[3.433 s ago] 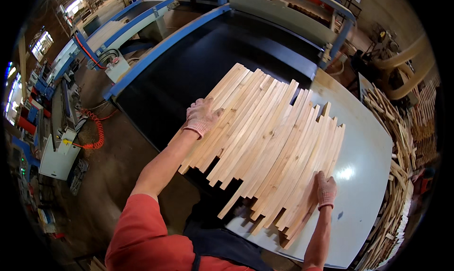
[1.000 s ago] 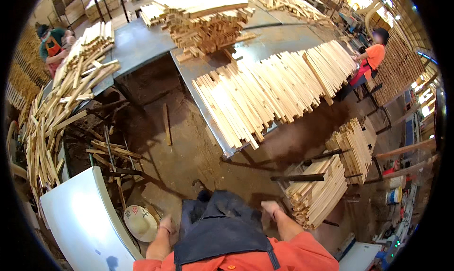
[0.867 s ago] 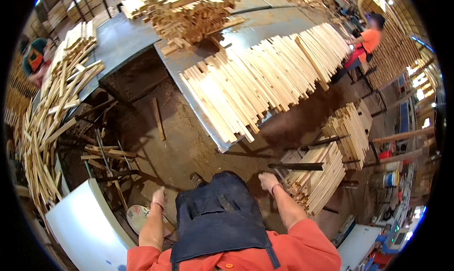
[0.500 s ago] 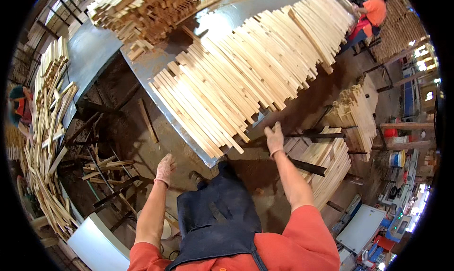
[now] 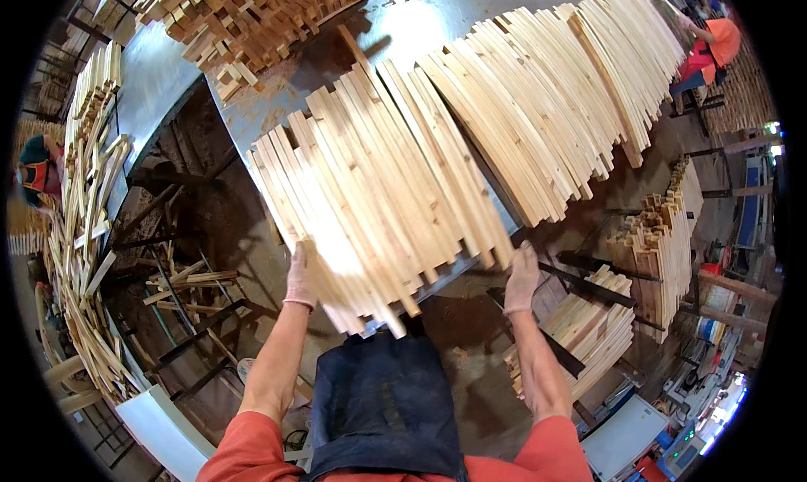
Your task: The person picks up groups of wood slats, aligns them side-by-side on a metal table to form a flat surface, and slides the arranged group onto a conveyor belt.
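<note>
A row of pale wooden strips (image 5: pixel 370 179) lies side by side on the metal table (image 5: pixel 231 116), its near ends sticking out past the table's edge. My left hand (image 5: pixel 301 282), gloved, grips the row's left side near its front end. On the other side, my gloved right hand (image 5: pixel 523 279) presses against the row's right front corner. The strips sit between my two hands, and my fingertips are partly hidden by the wood. A dark gap separates this batch from a second row of strips (image 5: pixel 538 112) farther right.
Stacked wood pieces (image 5: pixel 252 15) stand at the far left of the table. Another person (image 5: pixel 714 49) works at the far right, another (image 5: pixel 38 175) at the left beside jumbled strips (image 5: pixel 84 272). More strips (image 5: pixel 588 331) rest on dark metal bars at right.
Both hands have come to the sides of the near strips. That batch has shifted toward me, and a gap has opened between it and the strips to its right.
</note>
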Available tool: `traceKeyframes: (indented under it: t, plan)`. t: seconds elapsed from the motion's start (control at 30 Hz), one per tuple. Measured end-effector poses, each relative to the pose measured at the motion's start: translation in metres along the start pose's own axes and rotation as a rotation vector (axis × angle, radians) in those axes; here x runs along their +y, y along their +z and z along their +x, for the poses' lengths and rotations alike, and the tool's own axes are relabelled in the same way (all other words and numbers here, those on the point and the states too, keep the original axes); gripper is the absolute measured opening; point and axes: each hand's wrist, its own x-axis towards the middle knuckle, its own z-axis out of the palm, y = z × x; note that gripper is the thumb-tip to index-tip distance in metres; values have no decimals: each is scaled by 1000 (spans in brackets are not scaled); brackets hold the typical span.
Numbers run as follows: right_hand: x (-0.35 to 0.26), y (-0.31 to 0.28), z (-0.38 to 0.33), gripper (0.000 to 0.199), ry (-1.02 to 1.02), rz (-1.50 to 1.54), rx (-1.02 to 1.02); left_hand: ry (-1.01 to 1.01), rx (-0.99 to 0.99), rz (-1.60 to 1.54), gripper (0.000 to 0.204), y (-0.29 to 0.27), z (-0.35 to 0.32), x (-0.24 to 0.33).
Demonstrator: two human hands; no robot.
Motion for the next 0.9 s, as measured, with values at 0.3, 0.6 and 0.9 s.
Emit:
traceKeyframes:
  t: [0.3,0.6,0.9]
  plan:
    - [-67,74,110,47,-385,-147,-390,-21,120,-37,54,-11,-4,19]
    - [-114,148,120,72,41,198,-597,41,53,124,44,11,-11,40]
    - [-92,125,44,60,305,58,-689,-174,56,291,53,-18,-61,60]
